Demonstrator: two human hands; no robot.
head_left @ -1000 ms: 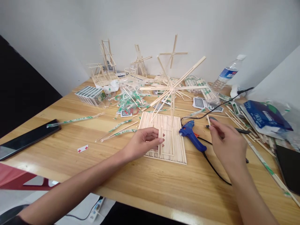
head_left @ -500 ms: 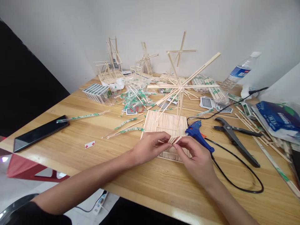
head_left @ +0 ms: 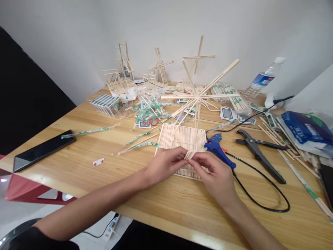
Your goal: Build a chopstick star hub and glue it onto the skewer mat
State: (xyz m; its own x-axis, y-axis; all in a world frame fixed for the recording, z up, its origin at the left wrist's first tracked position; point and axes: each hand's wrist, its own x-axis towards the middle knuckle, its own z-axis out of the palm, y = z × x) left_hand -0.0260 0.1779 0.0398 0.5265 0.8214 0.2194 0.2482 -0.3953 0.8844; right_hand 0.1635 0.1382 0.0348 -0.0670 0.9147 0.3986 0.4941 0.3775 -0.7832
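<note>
Between my two hands is a small bunch of short wooden sticks (head_left: 190, 155), lined up side by side. My left hand (head_left: 166, 163) pinches its left end with thumb and fingers. From the other side my right hand (head_left: 215, 172) grips it, thumb below and fingers curled over. Beneath them lies a flat mat of wooden sticks (head_left: 166, 133), its near part partly hidden by my hands. A large spoked wheel of sticks (head_left: 198, 97) stands at the mat's far side. Close to my right hand rests a blue glue gun (head_left: 221, 149).
Black cutting pliers (head_left: 260, 156) and a looped cable lie to the right, near a blue packet (head_left: 307, 130). A phone (head_left: 44, 151) lies at left. Crumpled plastic wrappers (head_left: 151, 102), a plastic bottle (head_left: 264, 78) and more stick structures (head_left: 161, 66) fill the back.
The sticks between my fingers have drawn closer together, and my right fingers have shifted slightly left against them. The whole view has shifted a little; the objects on the table stay put.
</note>
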